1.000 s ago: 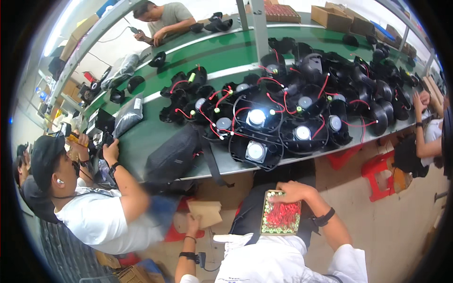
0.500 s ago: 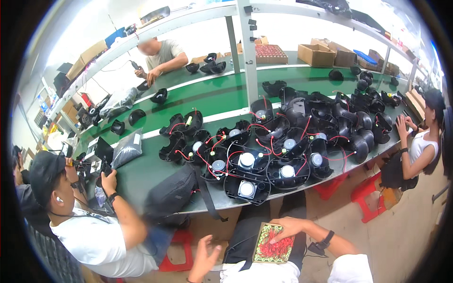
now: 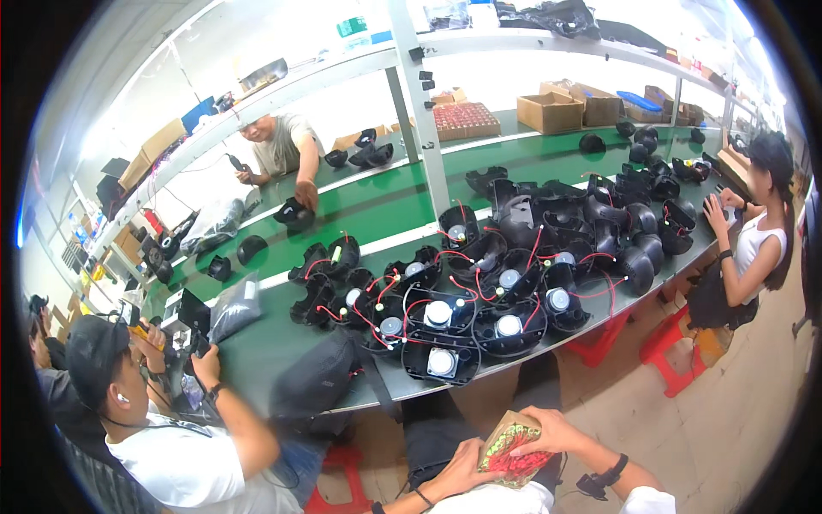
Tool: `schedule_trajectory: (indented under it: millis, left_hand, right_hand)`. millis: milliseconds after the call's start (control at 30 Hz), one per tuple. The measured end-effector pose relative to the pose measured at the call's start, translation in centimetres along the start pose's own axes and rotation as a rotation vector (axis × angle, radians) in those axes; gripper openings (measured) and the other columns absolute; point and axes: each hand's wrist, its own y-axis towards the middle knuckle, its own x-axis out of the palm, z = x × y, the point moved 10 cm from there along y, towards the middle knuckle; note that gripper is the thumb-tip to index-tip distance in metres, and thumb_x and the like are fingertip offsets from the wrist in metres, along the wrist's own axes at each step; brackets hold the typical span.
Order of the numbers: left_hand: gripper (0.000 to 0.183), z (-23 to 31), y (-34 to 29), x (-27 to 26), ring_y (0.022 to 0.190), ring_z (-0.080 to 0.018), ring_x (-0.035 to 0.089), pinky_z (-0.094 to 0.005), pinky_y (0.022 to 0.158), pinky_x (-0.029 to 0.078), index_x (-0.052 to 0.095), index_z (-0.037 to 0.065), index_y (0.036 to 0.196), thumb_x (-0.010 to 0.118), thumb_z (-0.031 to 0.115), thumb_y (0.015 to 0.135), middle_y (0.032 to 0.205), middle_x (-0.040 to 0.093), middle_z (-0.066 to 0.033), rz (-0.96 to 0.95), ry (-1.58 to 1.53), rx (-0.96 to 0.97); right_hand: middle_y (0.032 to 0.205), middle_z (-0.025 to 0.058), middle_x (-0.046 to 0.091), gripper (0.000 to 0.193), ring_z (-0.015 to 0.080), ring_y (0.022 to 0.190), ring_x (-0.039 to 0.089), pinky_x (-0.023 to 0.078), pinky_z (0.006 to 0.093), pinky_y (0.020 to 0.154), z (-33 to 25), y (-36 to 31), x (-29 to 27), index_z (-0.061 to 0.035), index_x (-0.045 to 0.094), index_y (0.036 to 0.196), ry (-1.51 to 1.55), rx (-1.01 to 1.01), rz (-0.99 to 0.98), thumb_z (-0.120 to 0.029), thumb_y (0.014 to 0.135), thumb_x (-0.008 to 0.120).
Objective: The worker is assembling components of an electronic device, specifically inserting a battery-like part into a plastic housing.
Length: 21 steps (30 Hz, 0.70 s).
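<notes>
A small cardboard box (image 3: 507,431) packed with green-ended parts and red wires (image 3: 524,463) is tilted above my lap. My left hand (image 3: 461,469) grips its left side, while my right hand (image 3: 552,431) is closed over its right side with fingers reaching onto the wires. Exactly what the parts in the box are is too small to make out. Beyond my knees, on the bench, lie black plastic shells (image 3: 441,364) fitted with round white-faced speakers (image 3: 509,325) and red leads.
A black bag (image 3: 317,377) lies at the bench's near edge, left of the shells. A co-worker in white (image 3: 180,454) sits at left, another (image 3: 753,231) at right. Across the green belt (image 3: 368,206) a person (image 3: 287,150) reaches toward a shell. Red stools (image 3: 672,351) stand below.
My left hand has moved in from the left and taken hold of the box, which is now tilted. The person across the belt has reached forward to a black shell. The view has shifted.
</notes>
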Motion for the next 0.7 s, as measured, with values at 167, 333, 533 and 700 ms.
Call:
schedule_trajectory:
  millis: [167, 333, 533, 700]
  left_hand:
    - [0.086, 6.2, -1.7, -6.0, 0.126, -0.0350, 0.055, -0.0452, 0.107, 0.044, 0.046, -0.008, 0.133, 0.086, 0.046, 0.080, 0.133, 0.056, -0.0248, 0.109, -0.002, 0.083]
    - [0.075, 12.1, -5.4, -11.7, 0.127, -0.0215, 0.055, -0.0376, 0.106, 0.049, 0.034, -0.003, 0.145, 0.080, 0.012, 0.089, 0.137, 0.054, -0.0156, 0.105, -0.775, 0.146]
    - [0.062, 13.2, -6.6, -21.1, 0.123, -0.0194, 0.054, -0.0368, 0.107, 0.046, 0.031, 0.003, 0.148, 0.067, 0.009, 0.098, 0.133, 0.054, -0.0128, 0.657, -0.899, 0.206]
    - [0.044, 12.1, 0.7, -33.7, 0.124, -0.0233, 0.061, -0.0405, 0.104, 0.053, 0.043, 0.000, 0.143, 0.055, 0.007, 0.102, 0.138, 0.058, -0.0128, 0.627, -0.835, 0.241]
  right_hand:
    - [0.105, 0.0125, 0.074, 0.077, 0.0186, 0.099, 0.070, 0.055, 0.0344, 0.089, -6.7, 0.1, -3.6, 0.0006, 0.065, 0.122, 0.119, 0.057, 0.009, -0.043, 0.065, 0.095]
    - [0.112, 0.0081, 0.071, 0.066, 0.0132, 0.102, 0.066, 0.053, 0.0312, 0.093, -11.5, 1.8, -5.9, 0.0012, 0.065, 0.123, 0.401, 0.128, -0.057, -0.035, 0.075, 0.092]
    - [0.108, 0.0085, 0.070, 0.071, 0.0121, 0.095, 0.066, 0.054, 0.0295, 0.085, -19.7, 8.9, -7.4, 0.0036, 0.063, 0.120, 0.409, 0.064, 0.015, -0.050, 0.080, 0.086]
    - [0.121, 0.0143, 0.069, 0.067, 0.0191, 0.106, 0.066, 0.053, 0.0349, 0.093, -22.0, 20.7, -9.3, 0.0029, 0.061, 0.129, 0.470, -0.012, -0.030, -0.052, 0.092, 0.072]
